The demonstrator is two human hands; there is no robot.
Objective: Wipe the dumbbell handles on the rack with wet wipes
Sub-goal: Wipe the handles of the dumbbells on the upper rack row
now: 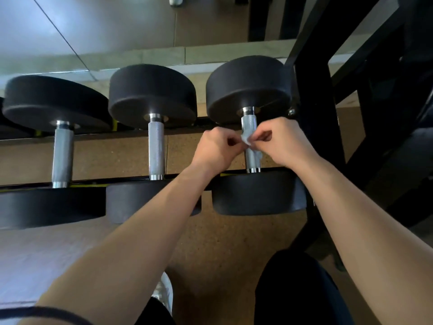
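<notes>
Beside the rack's upright [314, 102], the left hand [218, 148] and right hand [288, 141] pinch a wet wipe [246, 140] over the nearest dumbbell handle [249, 123], seemingly spreading it; next, wrap it round and rub lengthwise.

Black dumbbells [156, 151] side by side on rack [314, 95]

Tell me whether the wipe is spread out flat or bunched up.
Bunched up: the wipe is a small crumpled wad pinched between the left hand and right hand, in front of the rightmost dumbbell handle.
</notes>
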